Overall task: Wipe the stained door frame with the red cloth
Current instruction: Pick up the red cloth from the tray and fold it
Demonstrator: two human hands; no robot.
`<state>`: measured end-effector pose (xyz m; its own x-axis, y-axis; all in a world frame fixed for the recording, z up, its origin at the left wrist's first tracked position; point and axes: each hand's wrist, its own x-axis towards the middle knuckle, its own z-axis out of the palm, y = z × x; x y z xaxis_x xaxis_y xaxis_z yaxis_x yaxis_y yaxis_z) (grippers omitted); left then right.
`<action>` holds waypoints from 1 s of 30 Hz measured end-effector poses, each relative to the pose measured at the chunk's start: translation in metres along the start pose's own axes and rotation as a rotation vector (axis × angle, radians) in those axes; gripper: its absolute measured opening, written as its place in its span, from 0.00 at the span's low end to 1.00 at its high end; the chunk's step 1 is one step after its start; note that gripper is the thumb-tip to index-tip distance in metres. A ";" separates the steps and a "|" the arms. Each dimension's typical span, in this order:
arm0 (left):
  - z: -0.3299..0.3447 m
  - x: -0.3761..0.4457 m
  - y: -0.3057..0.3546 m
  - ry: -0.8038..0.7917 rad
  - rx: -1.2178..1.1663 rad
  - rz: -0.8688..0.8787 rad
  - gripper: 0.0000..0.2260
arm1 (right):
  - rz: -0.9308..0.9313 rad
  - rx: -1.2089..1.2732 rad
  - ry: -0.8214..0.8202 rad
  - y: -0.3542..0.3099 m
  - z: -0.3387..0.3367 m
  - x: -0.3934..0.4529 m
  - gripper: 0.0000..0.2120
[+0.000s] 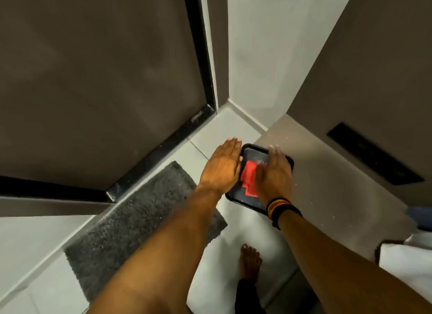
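A folded red cloth (249,178) lies in a black tray (253,150) at the corner of a grey counter. My right hand (273,173) hovers flat over the cloth's right side and hides part of it; whether it touches the cloth I cannot tell. My left hand (222,165) is flat with fingers together, just left of the tray and above the floor, holding nothing. The black door frame (201,56) runs up beside the dark door, with its black threshold (163,150) along the floor.
A grey bath mat (140,211) lies on the pale tiled floor before the threshold. My bare foot (250,262) stands on white cloth on the floor. A dark slot (374,153) is set in the counter, and folded white towels (406,260) sit at the right edge.
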<state>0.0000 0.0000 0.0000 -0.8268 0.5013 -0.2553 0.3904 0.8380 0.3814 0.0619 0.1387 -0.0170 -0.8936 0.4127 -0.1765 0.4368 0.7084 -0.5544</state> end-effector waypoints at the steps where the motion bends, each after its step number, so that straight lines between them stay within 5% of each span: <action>1: 0.014 0.004 0.000 -0.027 -0.062 -0.053 0.24 | 0.068 0.033 -0.021 0.013 0.008 0.003 0.26; 7: 0.088 0.032 0.003 -0.223 -0.248 -0.298 0.13 | 0.430 0.141 -0.172 0.079 0.056 0.030 0.20; 15: 0.138 0.074 0.004 -0.173 -0.373 -0.523 0.20 | 0.689 0.285 -0.151 0.104 0.087 0.059 0.26; 20: 0.141 0.081 0.002 -0.166 -0.464 -0.556 0.13 | 0.810 0.462 -0.156 0.112 0.088 0.067 0.15; 24: 0.118 0.077 -0.002 -0.050 -0.658 -0.595 0.09 | 0.775 0.603 -0.097 0.098 0.069 0.070 0.11; 30: 0.012 0.068 -0.001 0.177 -0.985 -0.569 0.11 | 0.477 0.815 -0.094 0.012 0.008 0.084 0.05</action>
<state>-0.0514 0.0357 -0.0284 -0.8572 0.0022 -0.5149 -0.4794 0.3619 0.7995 -0.0088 0.1777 -0.0450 -0.6599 0.4826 -0.5758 0.5825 -0.1554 -0.7978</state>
